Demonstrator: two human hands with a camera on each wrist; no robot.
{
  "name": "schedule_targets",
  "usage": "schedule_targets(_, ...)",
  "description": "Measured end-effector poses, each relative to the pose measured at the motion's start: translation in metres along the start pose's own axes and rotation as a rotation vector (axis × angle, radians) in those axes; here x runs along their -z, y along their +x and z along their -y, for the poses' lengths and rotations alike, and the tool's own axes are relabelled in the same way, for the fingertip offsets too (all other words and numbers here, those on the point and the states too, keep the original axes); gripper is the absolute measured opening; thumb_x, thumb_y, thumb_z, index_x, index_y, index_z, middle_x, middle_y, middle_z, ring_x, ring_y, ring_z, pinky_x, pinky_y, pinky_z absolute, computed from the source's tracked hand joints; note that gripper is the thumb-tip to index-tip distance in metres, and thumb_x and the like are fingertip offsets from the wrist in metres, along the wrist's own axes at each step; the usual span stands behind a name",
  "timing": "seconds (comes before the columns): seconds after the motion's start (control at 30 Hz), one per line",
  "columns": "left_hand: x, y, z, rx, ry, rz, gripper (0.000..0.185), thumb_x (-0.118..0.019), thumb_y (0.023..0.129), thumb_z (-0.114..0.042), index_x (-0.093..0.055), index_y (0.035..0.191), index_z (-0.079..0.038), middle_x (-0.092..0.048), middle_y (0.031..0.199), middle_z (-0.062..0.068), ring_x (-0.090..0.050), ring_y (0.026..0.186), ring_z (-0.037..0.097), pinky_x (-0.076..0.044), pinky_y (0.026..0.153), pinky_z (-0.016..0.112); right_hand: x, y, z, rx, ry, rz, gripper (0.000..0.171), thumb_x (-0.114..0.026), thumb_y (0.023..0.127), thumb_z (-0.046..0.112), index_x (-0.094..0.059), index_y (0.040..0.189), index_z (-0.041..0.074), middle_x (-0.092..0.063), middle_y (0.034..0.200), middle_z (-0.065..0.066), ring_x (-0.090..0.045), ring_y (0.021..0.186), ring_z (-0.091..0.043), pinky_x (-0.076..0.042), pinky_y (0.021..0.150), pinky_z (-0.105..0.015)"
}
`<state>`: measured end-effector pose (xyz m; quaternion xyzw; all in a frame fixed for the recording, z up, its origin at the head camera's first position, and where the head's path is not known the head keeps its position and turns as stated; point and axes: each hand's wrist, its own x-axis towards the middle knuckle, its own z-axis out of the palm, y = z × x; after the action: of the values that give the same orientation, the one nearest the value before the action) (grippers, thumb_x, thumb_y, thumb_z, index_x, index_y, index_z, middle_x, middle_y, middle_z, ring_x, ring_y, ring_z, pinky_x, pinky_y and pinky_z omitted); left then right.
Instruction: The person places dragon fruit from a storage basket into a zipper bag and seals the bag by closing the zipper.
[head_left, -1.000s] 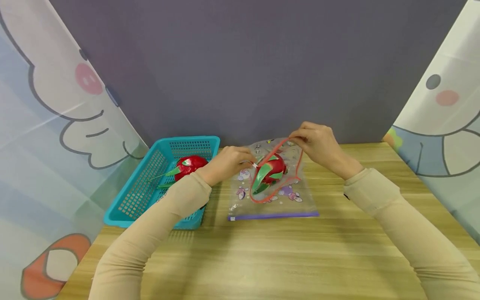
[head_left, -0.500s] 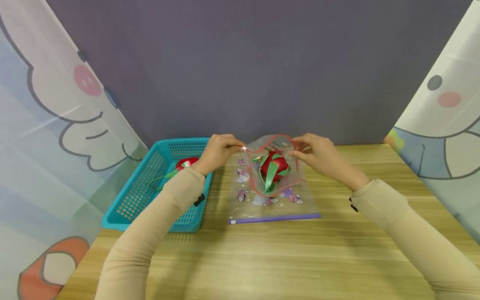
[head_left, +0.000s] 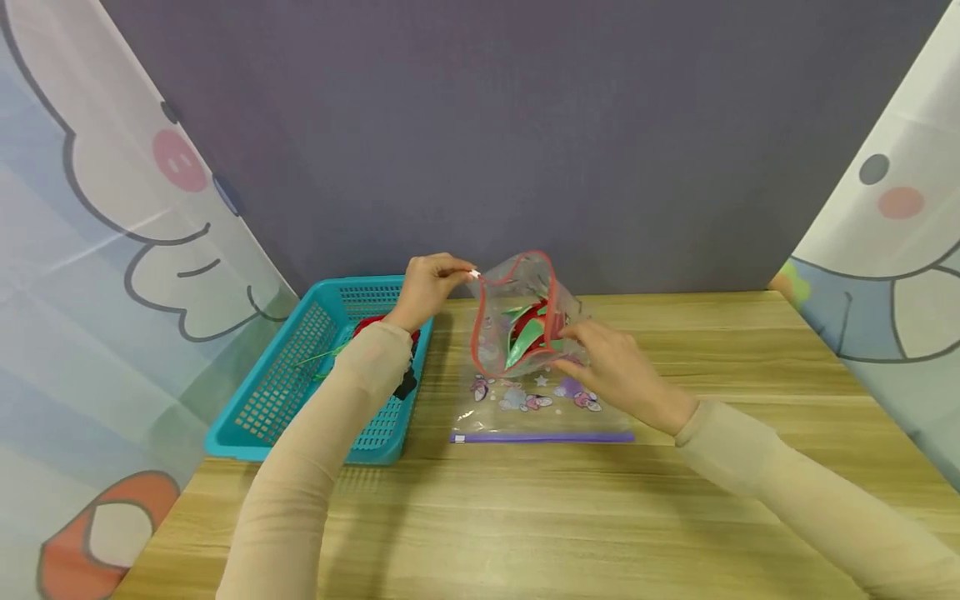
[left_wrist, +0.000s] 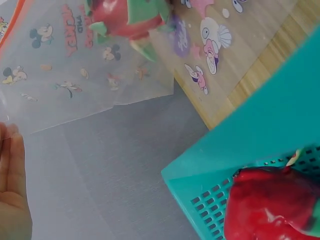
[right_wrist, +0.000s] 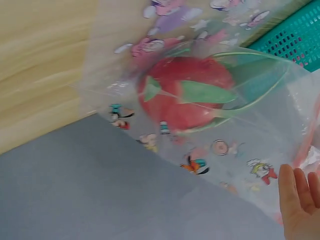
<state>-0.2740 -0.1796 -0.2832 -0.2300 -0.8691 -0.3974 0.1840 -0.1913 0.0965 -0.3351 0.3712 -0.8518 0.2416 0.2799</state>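
My left hand pinches the white slider corner of a clear zip bag with a red-edged mouth. The bag is raised and its mouth gapes toward me. Inside lies a red dragon fruit with green leaf scales, plain through the plastic in the right wrist view. At the bag's right side, my right hand has its fingertips right at the red rim, thumb apart below them. Its fingers look straight in the right wrist view. Beneath is a flat, printed bag with a purple zip.
A blue plastic basket stands left of the bags, partly behind my left forearm. In it lies a shiny red fruit with green leaves. A dark grey panel rises behind the wooden table.
My left hand has moved left and up with the bag's slider corner. My right hand has come down from the bag's upper edge to its lower right rim. The bag's mouth now tilts toward the left.
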Motion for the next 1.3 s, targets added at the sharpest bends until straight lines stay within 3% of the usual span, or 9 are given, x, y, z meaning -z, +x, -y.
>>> schedule_targets(0.13,-0.003,0.003,0.0,0.051,-0.031,-0.014,0.017,-0.066,0.082,-0.016,-0.073,0.096,-0.008,-0.069,0.089,0.006,-0.062,0.075,0.015,-0.044,0.06,0.024,-0.007,0.009,0.003,0.108,-0.006,-0.094,0.033,-0.079,0.069,0.016,-0.062,0.093,0.003,-0.066,0.087,-0.007,-0.063,0.077,-0.021,-0.053,0.065,-0.034)
schedule_targets(0.23,-0.004,0.008,-0.001,0.071,-0.04,-0.027,0.016,-0.066,0.083,-0.015,-0.073,0.096,-0.008,-0.069,0.089,0.007,-0.062,0.078,0.019,-0.045,0.063,0.024,-0.011,0.016,0.004,0.134,0.01,-0.117,0.024,-0.077,0.07,0.011,-0.063,0.089,0.004,-0.067,0.084,-0.006,-0.064,0.074,-0.019,-0.053,0.061,-0.032)
schedule_targets(0.37,-0.004,0.014,-0.002,0.084,-0.056,-0.038,0.017,-0.066,0.083,-0.014,-0.073,0.096,-0.008,-0.068,0.09,0.008,-0.063,0.081,0.022,-0.048,0.067,0.026,-0.012,0.023,0.004,0.116,0.043,-0.141,0.016,-0.075,0.073,0.007,-0.064,0.083,0.005,-0.068,0.08,-0.006,-0.066,0.069,-0.017,-0.053,0.057,-0.029)
schedule_targets(0.57,-0.001,0.019,0.0,0.154,-0.105,-0.042,0.019,-0.066,0.082,-0.013,-0.072,0.098,-0.004,-0.069,0.095,0.01,-0.065,0.085,0.017,-0.052,0.077,0.027,-0.013,0.027,0.007,0.103,0.088,-0.162,0.014,-0.075,0.072,0.002,-0.064,0.081,0.003,-0.069,0.081,-0.008,-0.067,0.068,-0.017,-0.054,0.058,-0.026)
schedule_targets(0.73,0.0,0.025,0.004,0.145,-0.108,-0.063,0.019,-0.065,0.082,-0.015,-0.071,0.098,-0.006,-0.069,0.094,0.009,-0.063,0.085,0.016,-0.052,0.077,0.028,-0.009,0.029,0.005,0.011,0.104,-0.148,0.013,-0.074,0.073,0.001,-0.067,0.083,0.0,-0.068,0.08,-0.01,-0.065,0.067,-0.02,-0.054,0.058,-0.028)
schedule_targets(0.8,-0.002,0.03,0.007,0.144,-0.116,-0.1,0.019,-0.065,0.082,-0.015,-0.072,0.098,-0.007,-0.068,0.092,0.008,-0.062,0.084,0.015,-0.051,0.076,0.026,-0.005,0.033,0.001,-0.06,0.147,-0.151,0.011,-0.073,0.074,0.002,-0.068,0.084,-0.001,-0.068,0.079,-0.012,-0.065,0.066,-0.021,-0.055,0.059,-0.029)
schedule_targets(0.9,-0.009,0.041,0.011,0.124,-0.12,-0.223,0.019,-0.065,0.082,-0.015,-0.072,0.096,-0.005,-0.067,0.088,0.01,-0.059,0.075,0.012,-0.049,0.071,0.022,0.002,0.043,-0.009,-0.166,0.215,-0.194,0.009,-0.072,0.076,0.003,-0.069,0.083,-0.002,-0.068,0.078,-0.014,-0.066,0.065,-0.023,-0.055,0.059,-0.032)
schedule_targets(1.03,-0.022,0.056,0.014,0.121,-0.128,-0.376,0.018,-0.065,0.082,-0.014,-0.073,0.095,-0.003,-0.066,0.083,0.013,-0.049,0.065,0.011,-0.042,0.062,0.02,0.013,0.057,-0.024,-0.258,0.208,-0.24,0.009,-0.071,0.078,0.007,-0.069,0.082,0.0,-0.069,0.077,-0.015,-0.067,0.065,-0.024,-0.055,0.06,-0.035)
schedule_targets(1.3,-0.031,0.083,0.015,0.185,-0.151,-0.463,0.017,-0.064,0.083,-0.013,-0.073,0.094,-0.004,-0.069,0.09,0.009,-0.059,0.078,0.016,-0.048,0.07,0.022,0.025,0.081,-0.046,-0.357,0.18,-0.222,0.014,-0.068,0.082,0.012,-0.069,0.087,-0.001,-0.069,0.083,-0.017,-0.066,0.073,-0.025,-0.055,0.068,-0.036)
